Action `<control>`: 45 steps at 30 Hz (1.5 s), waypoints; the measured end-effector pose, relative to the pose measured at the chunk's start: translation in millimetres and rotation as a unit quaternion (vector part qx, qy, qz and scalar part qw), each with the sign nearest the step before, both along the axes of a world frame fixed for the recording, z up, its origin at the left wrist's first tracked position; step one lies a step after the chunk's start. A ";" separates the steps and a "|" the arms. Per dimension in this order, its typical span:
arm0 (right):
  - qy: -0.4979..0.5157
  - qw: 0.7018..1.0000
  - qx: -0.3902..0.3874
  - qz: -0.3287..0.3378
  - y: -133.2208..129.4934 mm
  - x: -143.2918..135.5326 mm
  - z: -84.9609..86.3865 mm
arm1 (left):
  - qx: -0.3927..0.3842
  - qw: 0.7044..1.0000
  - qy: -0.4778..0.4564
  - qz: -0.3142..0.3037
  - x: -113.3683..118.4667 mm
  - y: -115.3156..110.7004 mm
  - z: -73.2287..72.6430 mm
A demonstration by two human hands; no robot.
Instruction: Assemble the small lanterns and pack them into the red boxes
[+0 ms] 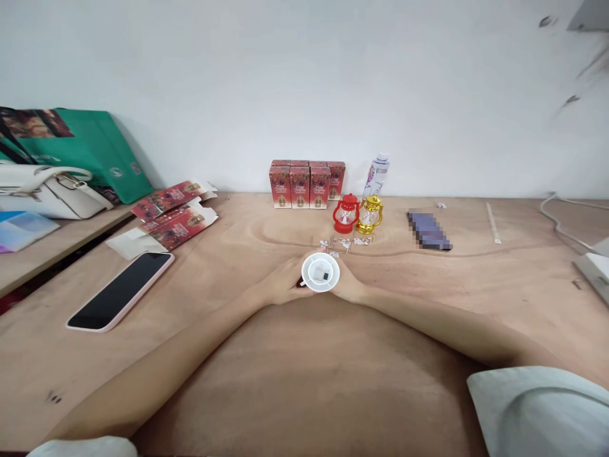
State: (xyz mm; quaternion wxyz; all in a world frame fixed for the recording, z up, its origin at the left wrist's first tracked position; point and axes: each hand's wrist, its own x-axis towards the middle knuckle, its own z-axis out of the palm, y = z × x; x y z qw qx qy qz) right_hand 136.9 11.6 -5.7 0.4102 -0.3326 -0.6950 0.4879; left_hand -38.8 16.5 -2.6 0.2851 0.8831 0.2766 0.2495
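Between my two hands is a round white piece (308, 274) with a recessed centre, a small dark square inside it and a little tab at its left edge. It looks like the underside of a small lantern; anything below it is hidden. My left hand (284, 283) wraps its left side, with a bit of dark red showing by the fingers. My right hand (349, 283) closes round the right side. Just beyond lie several small printed charms or cut-outs (345, 242). A red lantern (346, 216) and a gold lantern (370, 216) stand upright behind them.
Red printed boxes (299, 188) and a clear bottle (377, 174) stand by the wall. Flattened red boxes (183, 228) and a phone (121, 292) lie left, near a white handbag (47, 190) and green bag (102, 152). A blurred purple item (428, 228) and white cable (554, 219) are right.
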 end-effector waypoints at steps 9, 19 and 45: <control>-0.001 0.999 0.042 0.026 -16.3 37.3 -3.1 | 0.050 0.995 0.086 -0.021 2.0 -3.3 3.5; -0.041 0.999 0.002 0.000 -28.6 70.0 -9.4 | 0.172 0.960 0.165 0.147 20.6 32.4 2.9; -0.039 0.999 0.008 0.006 -3.2 36.3 1.1 | 0.123 0.948 0.216 0.201 39.2 48.9 9.4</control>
